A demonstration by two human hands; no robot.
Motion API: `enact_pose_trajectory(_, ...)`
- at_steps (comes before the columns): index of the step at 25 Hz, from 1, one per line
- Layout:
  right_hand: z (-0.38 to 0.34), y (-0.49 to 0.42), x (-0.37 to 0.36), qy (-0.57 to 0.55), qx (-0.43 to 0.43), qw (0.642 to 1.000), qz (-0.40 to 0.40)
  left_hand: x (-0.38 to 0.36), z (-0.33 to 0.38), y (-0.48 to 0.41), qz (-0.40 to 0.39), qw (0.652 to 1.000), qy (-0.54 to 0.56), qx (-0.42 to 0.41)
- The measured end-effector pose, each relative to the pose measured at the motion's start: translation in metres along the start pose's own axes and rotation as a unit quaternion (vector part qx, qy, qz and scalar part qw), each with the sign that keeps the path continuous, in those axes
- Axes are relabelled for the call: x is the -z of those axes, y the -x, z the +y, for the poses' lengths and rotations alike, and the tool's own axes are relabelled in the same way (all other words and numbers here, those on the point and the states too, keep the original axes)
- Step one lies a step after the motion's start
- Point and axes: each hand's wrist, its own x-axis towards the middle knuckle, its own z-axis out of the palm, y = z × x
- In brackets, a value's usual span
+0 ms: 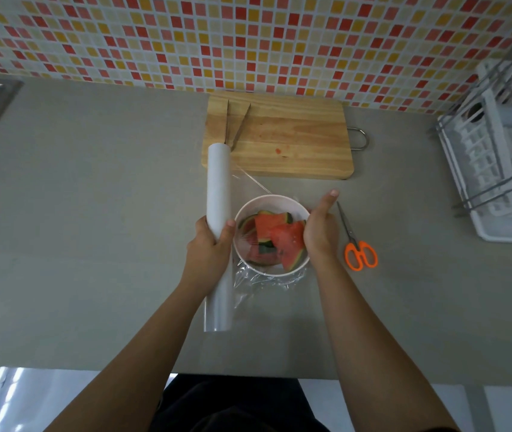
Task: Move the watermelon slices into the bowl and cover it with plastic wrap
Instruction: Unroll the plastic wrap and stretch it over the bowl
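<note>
Your forearms [142,353] reach in from the near edge of the worktop [92,213], one on each side of the bowl. At the bowl's 9 o'clock, your left hand [209,241] is wrapped round the roll of plastic wrap [218,182], gripping it near the middle. The roll lies along the 12-to-6 line, just beside the rim. A sheet of film [260,280] runs from the roll over the bowl [271,197] and bunches loosely on the worktop at 6 o'clock. The watermelon slices [275,233] are already piled inside the bowl. At 12 o'clock the cutting board [295,145] holds only juice stains, with tongs [236,123] on its left end. At 3 o'clock your right hand [320,232] sits against the bowl's side, thumb pointing to 12. Its fingers are hidden, so I cannot tell whether they pinch the film or just press it. Orange-handled scissors [357,244] lie just past that hand, and a dish rack [497,157] stands at 2 o'clock, well apart.

Expect the film to be feather-light, limp and clingy. It will probably fold onto itself if slack, so keep it taut and hold its edge against the rim. The bowl looks light enough to slide, so steady it.
</note>
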Motion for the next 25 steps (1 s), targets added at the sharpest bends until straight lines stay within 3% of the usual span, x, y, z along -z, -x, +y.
enact_pose_trajectory(3, 0.005, -0.002, 0.005, 0.001, -0.088, 0.987, 0.137, 0.000, 0.000, -0.001, -0.001, 1.000, 0.003, 0.001)
enact_pose_trajectory(5, 0.013, -0.007, 0.009, -0.012, -0.055, 0.980, 0.189, 0.000, 0.000, -0.002, -0.003, 1.000, 0.001, 0.001)
enact_pose_trajectory(6, 0.018, -0.007, 0.009, -0.062, 0.039, 0.984, 0.161, 0.000, 0.000, -0.002, -0.005, 1.000, -0.001, 0.000)
enact_pose_trajectory(8, 0.024, 0.002, 0.011, -0.086, 0.183, 0.979, -0.007, 0.000, 0.000, -0.003, -0.008, 1.000, -0.006, -0.001)
enact_pose_trajectory(10, 0.027, 0.009, 0.010, -0.053, 0.213, 0.965, -0.140, 0.001, 0.000, -0.003, -0.006, 1.000, -0.007, -0.002)
enact_pose_trajectory(17, 0.012, 0.016, 0.001, -0.029, 0.042, 0.998, -0.024, -0.003, 0.001, -0.001, 0.006, 1.000, -0.006, -0.004)
enact_pose_trajectory(25, 0.002, 0.020, -0.004, 0.033, 0.054, 0.997, -0.050, 0.002, 0.000, -0.003, 0.017, 1.000, -0.006, -0.009)
